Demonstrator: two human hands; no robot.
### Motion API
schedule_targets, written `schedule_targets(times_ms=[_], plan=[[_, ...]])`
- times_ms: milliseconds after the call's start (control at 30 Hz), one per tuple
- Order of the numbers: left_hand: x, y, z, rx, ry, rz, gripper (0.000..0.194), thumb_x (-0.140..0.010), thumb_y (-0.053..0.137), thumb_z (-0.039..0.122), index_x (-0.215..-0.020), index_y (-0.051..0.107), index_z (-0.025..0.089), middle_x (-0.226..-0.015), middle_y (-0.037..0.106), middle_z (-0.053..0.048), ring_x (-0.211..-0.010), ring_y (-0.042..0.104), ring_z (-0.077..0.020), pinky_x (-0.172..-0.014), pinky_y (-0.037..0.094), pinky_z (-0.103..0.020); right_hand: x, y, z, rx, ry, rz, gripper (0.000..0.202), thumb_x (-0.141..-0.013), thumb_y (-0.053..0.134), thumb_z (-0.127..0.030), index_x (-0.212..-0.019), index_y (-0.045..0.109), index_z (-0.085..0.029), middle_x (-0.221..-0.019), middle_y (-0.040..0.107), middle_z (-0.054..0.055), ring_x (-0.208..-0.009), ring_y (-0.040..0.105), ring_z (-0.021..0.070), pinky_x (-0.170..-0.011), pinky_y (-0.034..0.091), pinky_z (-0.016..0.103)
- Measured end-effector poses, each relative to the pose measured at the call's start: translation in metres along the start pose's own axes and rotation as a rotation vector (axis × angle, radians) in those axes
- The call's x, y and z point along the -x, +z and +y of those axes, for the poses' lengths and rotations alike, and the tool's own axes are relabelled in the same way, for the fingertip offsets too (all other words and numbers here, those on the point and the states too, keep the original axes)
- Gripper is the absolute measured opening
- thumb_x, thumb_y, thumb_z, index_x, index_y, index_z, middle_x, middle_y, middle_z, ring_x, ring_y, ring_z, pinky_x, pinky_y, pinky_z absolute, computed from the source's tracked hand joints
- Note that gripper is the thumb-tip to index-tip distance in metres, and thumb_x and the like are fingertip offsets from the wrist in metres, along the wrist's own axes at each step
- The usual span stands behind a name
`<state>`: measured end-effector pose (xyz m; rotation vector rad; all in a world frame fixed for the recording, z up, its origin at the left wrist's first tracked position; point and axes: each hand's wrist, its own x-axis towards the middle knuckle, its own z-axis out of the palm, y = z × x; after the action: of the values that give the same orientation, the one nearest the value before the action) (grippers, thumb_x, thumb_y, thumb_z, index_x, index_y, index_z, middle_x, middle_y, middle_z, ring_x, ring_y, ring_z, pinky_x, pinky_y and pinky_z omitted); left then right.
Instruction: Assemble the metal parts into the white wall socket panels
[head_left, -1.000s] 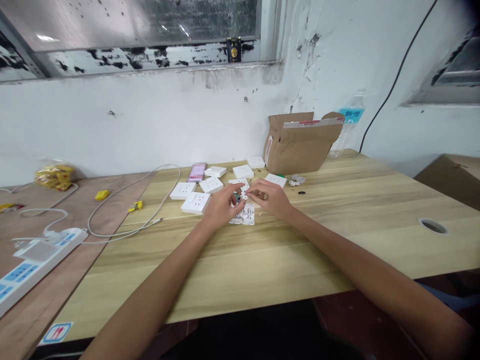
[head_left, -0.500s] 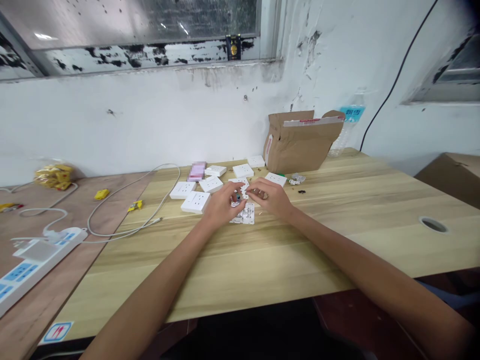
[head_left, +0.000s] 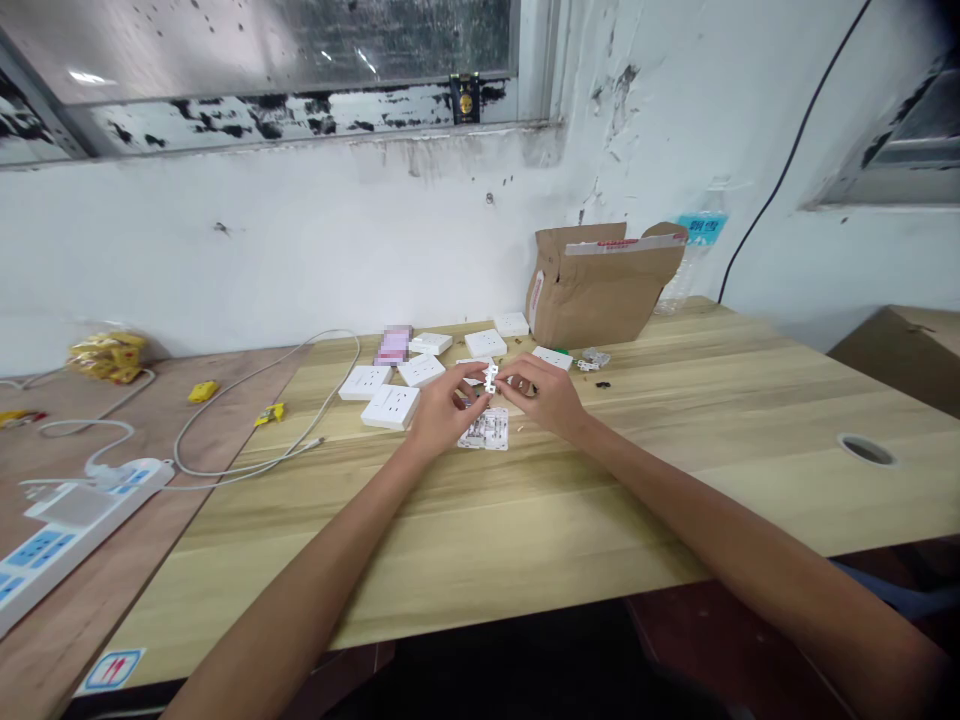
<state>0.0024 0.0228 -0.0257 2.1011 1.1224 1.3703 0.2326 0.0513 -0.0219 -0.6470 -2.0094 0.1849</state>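
Between my two hands is a small white plastic piece (head_left: 491, 377) with notched edges. The fingertips of my left hand (head_left: 444, 404) pinch it from the left. My right hand (head_left: 546, 392) has its thumb and forefinger closed at the piece's right side; whether a smaller part sits in them is too small to see. Just below the hands, an opened white socket housing (head_left: 485, 430) lies on the table with its inner side up. Several white socket panels, such as one at the left (head_left: 391, 407) and one farther back (head_left: 485, 343), lie around the hands.
A cardboard box (head_left: 600, 290) stands at the back, with a plastic bottle (head_left: 697, 245) behind it. Small loose parts (head_left: 592, 360) lie right of my hands. At the left are a white cable (head_left: 255, 468), a power strip (head_left: 82, 530) and yellow pieces (head_left: 203, 390).
The notched white piece is now raised and turned between my fingertips, showing more plainly. My left fingers have closed in on it; both hands stay over the same spot.
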Motion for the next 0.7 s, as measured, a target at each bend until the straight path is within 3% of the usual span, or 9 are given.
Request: schedule_targets(times_ms=[100, 333, 533, 700], plan=[[-0.0001, 0.0007, 0.0018, 0.036, -0.03, 0.007, 0.035, -0.096, 0.077, 0.026, -0.131, 0.077, 0.024, -0.119, 0.084, -0.005, -0.078, 0.073, -0.0138, -0.066, 0.06, -0.026, 0.0006, 0.0008, -0.0012, 0.006, -0.008, 0.02, 0.007, -0.11, 0.068, -0.028, -0.106, 0.074, -0.027, -0.098, 0.076, 0.004, -0.077, 0.069, 0.0182, -0.072, 0.056, 0.035], [0.0008, 0.0029, -0.0015, 0.038, -0.008, 0.016, 0.039, -0.098, 0.079, 0.033, -0.136, 0.08, 0.025, -0.112, 0.083, -0.006, -0.077, 0.072, -0.0153, -0.067, 0.06, -0.028, 0.0, 0.0041, 0.0007, 0.002, 0.017, 0.076, 0.015, -0.107, 0.074, -0.034, -0.095, 0.068, -0.026, -0.101, 0.076, 0.006, -0.086, 0.072, 0.0217, -0.076, 0.06, 0.038], [-0.0013, -0.0021, 0.0002, 0.035, 0.061, -0.018, 0.03, -0.105, 0.075, 0.036, -0.133, 0.084, 0.029, -0.117, 0.081, -0.006, -0.082, 0.072, -0.0156, -0.067, 0.057, -0.028, 0.0024, 0.0063, 0.0073, -0.053, 0.075, 0.008, 0.027, -0.103, 0.081, -0.038, -0.127, 0.071, -0.029, -0.116, 0.077, 0.006, -0.084, 0.075, 0.0195, -0.075, 0.063, 0.036], [-0.002, -0.0044, -0.0006, 0.02, 0.014, 0.04, 0.025, -0.101, 0.078, 0.034, -0.123, 0.085, 0.025, -0.112, 0.085, -0.006, -0.077, 0.072, -0.0162, -0.068, 0.061, -0.03, 0.0029, 0.0045, 0.0077, -0.062, 0.05, -0.006, 0.019, -0.107, 0.077, -0.04, -0.123, 0.077, -0.028, -0.112, 0.081, 0.006, -0.08, 0.075, 0.0191, -0.074, 0.064, 0.035]])
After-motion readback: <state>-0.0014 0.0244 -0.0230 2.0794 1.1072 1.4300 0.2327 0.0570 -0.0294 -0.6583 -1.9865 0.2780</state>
